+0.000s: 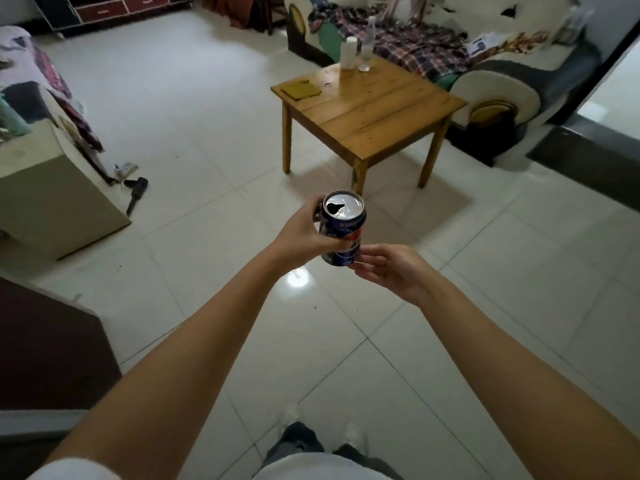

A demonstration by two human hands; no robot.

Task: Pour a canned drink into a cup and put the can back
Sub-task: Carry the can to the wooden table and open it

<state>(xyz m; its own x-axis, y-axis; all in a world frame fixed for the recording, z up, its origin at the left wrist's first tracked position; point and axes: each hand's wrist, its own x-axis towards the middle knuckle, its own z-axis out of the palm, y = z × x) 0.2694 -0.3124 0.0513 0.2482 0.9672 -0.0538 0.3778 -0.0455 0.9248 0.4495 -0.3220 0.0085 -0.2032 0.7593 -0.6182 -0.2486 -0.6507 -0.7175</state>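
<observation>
Ahead of you, w/ bare white tile floor [194, 109] between, stands a small square wooden table [377, 109] of plain planks. At its far edge: a white cup [348, 53] and a clear plastic bottle [367, 43], just beside each other; a yellow-brown flat cloth [300, 89] lies near the left corner. Behind the table, touching or not I cannot tell, a sofa [491, 88] w/ a plaid blanket [412, 39]. Your left hand [304, 233] grips the blue metal can [343, 233], upright, top already open, in mid-air over the floor. Your right hand [388, 268] has relaxed fingers touching the can's bottom.
</observation>
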